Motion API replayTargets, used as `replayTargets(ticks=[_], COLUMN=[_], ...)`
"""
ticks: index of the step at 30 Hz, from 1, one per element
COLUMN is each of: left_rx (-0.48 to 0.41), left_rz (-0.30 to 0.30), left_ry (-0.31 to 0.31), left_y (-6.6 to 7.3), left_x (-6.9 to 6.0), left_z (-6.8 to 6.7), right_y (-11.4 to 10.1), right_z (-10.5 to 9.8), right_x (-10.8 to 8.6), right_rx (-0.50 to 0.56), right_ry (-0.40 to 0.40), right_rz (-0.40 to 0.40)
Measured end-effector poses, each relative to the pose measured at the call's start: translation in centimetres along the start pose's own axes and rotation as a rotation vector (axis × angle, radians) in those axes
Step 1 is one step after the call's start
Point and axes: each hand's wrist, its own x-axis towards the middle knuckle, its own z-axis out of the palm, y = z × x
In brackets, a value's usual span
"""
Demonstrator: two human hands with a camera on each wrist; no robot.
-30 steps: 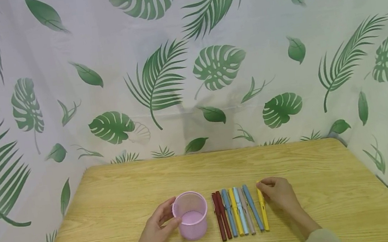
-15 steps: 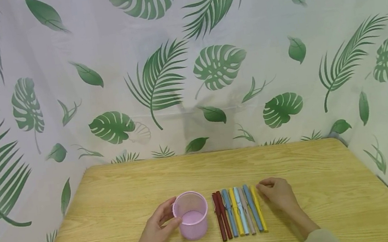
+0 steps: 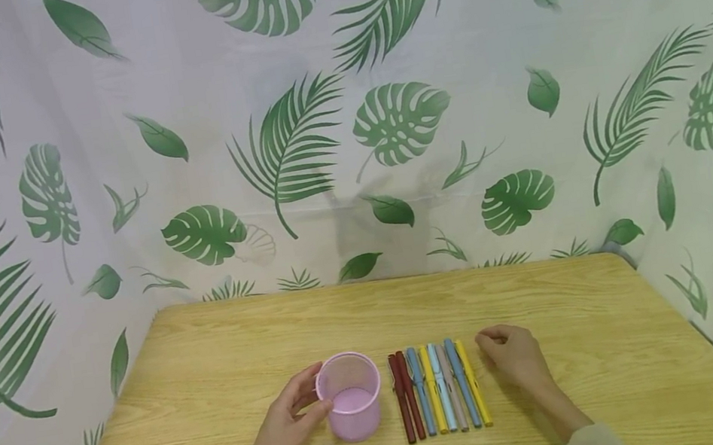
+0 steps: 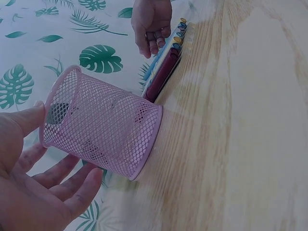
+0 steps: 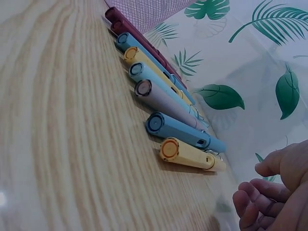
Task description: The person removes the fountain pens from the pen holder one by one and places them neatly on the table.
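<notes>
A pink mesh pen holder [image 3: 355,420] stands upright on the table with nothing in it. My left hand [image 3: 286,419] holds it from the left, thumb at the rim, as the left wrist view [image 4: 101,122] also shows. Several capped pens lie side by side to its right: dark red [image 3: 403,398], blue [image 3: 421,392], yellow, light blue, grey [image 3: 452,388], and a blue one [image 3: 463,382] beside a yellow pen [image 3: 473,382] at the right end. Just right of that last pen is my right hand [image 3: 515,356], fingers loosely curled, holding nothing and apart from the pens.
The wood-grain table [image 3: 243,337] extends behind the pens and to both sides. White cloth with green leaf prints [image 3: 399,41] hangs along the back and sides.
The rightmost yellow pen has moved left, up against the blue pen beside it. My right hand has let go of it and drawn slightly right. My left hand and the pen holder stay put.
</notes>
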Motion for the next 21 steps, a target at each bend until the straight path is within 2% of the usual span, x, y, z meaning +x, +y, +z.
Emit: replayTargets(ticks=[4, 11, 17, 21], left_rx=[0.022, 0.077, 0.123, 0.220], left_rz=[-0.002, 0.035, 0.071, 0.077], left_ry=[-0.001, 0.006, 0.090, 0.132], left_y=[0.0, 0.1, 0.4, 1.2], left_x=[-0.1, -0.5, -0.8, -0.8], left_z=[-0.1, -0.4, -0.7, -1.3], right_y=[-0.3, -0.8, -1.0, -1.2], right_z=[-0.3, -0.8, -1.5, -2.0], right_x=[-0.3, -0.8, -1.4, -1.8], right_rx=[-0.027, -0.026, -0.061, -0.090], right_ry=[0.025, 0.042, 0.050, 0.039], right_rz=[-0.025, -0.097, -0.207, -0.296])
